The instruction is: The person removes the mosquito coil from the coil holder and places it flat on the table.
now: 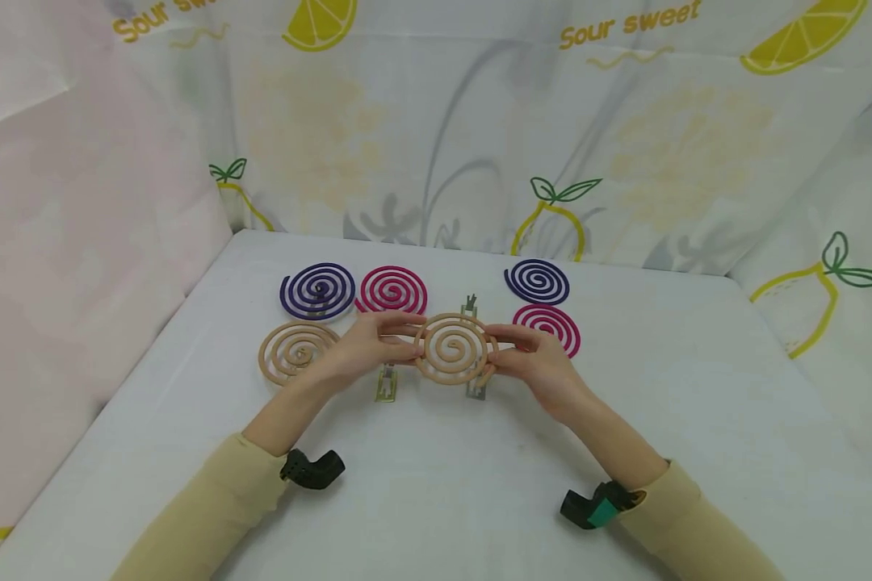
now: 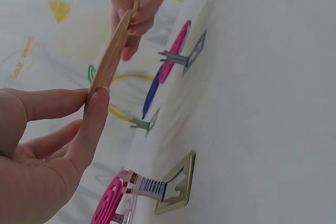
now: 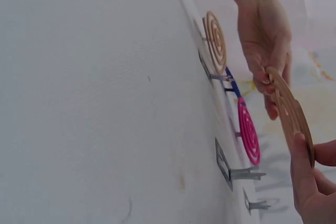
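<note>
In the head view we see the left hand (image 1: pixel 363 349) and right hand (image 1: pixel 548 373) pinching opposite edges of a tan coil (image 1: pixel 453 347) above the table (image 1: pixel 465 492), while only the left wrist view shows us the striped label (image 2: pixel 151 186) on a metal stand (image 2: pixel 173 206).

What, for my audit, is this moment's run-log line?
left hand: pinches tan coil; right hand: pinches same coil; coil: held off table

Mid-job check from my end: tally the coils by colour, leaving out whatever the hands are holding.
Dark purple coils: 2
Pink coils: 2
Tan coil: 1
Total: 5
</note>
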Action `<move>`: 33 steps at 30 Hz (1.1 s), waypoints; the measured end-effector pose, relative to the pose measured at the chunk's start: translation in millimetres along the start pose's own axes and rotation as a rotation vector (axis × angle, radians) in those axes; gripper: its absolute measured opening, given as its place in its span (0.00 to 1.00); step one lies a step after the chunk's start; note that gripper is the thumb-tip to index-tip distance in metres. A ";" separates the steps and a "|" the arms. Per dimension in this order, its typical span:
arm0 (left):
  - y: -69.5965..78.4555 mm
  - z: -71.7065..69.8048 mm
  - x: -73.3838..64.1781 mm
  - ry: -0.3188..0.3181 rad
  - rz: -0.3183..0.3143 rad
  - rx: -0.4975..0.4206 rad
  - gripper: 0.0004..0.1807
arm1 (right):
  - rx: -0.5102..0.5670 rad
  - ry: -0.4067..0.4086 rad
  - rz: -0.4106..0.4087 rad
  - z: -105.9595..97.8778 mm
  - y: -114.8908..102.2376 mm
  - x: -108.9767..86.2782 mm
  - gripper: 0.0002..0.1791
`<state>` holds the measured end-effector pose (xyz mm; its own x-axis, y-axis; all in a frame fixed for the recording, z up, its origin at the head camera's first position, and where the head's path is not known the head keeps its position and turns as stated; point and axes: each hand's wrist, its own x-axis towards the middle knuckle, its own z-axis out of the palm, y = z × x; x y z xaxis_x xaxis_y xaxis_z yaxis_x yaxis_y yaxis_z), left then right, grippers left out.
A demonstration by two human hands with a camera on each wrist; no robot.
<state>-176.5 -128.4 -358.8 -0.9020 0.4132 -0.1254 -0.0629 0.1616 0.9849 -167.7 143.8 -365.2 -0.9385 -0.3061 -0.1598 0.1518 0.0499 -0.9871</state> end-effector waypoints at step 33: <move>8.0 78.4 45.3 -0.006 -0.016 -0.136 0.25 | -0.072 0.032 -0.039 -87.3 1.8 -34.3 0.22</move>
<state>-184.3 -38.2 -365.9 -0.8978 0.4171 -0.1416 -0.1348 0.0457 0.9898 -162.2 237.4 -361.4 -0.9528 -0.2788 -0.1204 0.0937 0.1073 -0.9898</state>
